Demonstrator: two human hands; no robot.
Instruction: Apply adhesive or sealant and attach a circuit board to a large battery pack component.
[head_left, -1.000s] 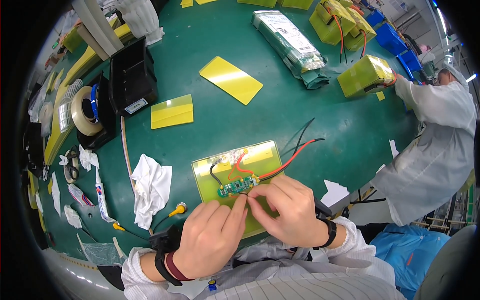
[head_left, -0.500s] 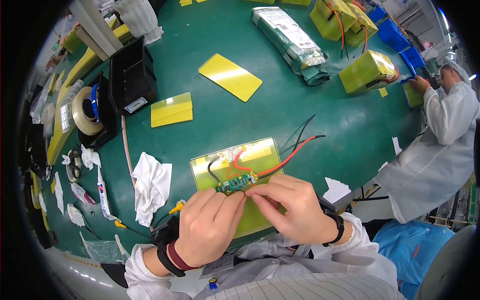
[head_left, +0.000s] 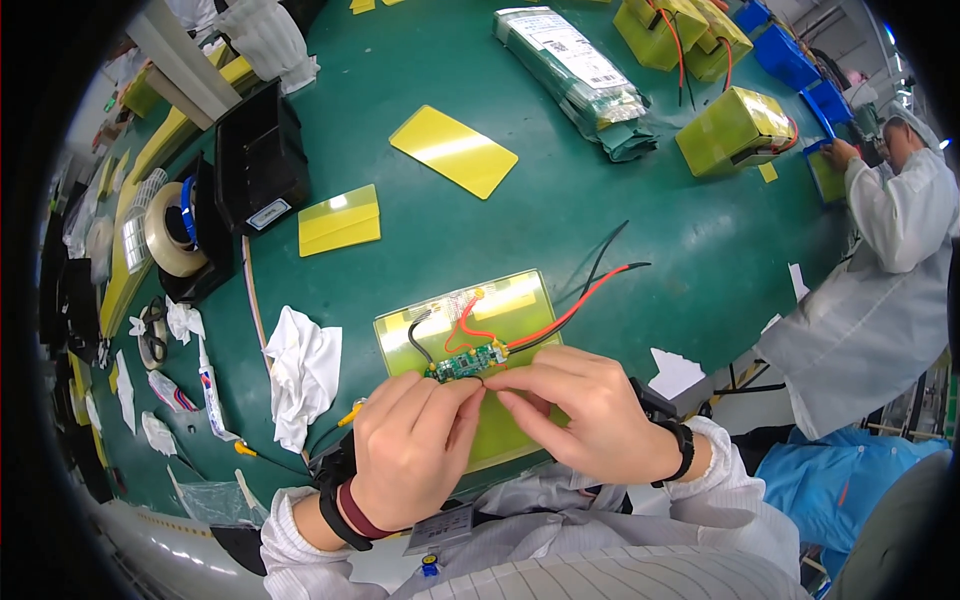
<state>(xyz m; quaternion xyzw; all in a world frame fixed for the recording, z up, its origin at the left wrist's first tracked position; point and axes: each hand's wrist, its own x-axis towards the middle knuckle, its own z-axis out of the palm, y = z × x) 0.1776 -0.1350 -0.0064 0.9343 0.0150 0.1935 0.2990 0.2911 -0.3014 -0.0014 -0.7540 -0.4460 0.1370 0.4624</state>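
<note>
A yellow-wrapped battery pack (head_left: pixel 395 345) lies in front of me, with a small green circuit board (head_left: pixel 460 363) at its middle. Red wires (head_left: pixel 473 325) and a black wire (head_left: pixel 412 335) run from the pack to the board. A thicker red lead (head_left: pixel 590 295) and black leads trail off to the right. My left hand (head_left: pixel 415 440) is closed at the board's near edge, fingertips together. Opposite it, my right hand (head_left: pixel 570 410) pinches with thumb and index finger. A short thin black wire (head_left: pixel 481 380) shows between both hands' fingertips; its ends are hidden.
Yellow sheets (head_left: pixel 455 150) lie beyond the pack, near a green-wrapped package (head_left: pixel 570 75). Finished-looking yellow packs (head_left: pixel 735 130) stand far right, where a co-worker (head_left: pixel 900 210) sits. Left are a white cloth (head_left: pixel 303 375), a glue tube (head_left: pixel 212 400), a tape roll (head_left: pixel 172 230) and a black bin (head_left: pixel 262 160).
The whole view has shifted slightly. Both hands stay at the board's near edge, with the right fingertips a little farther apart from the left ones.
</note>
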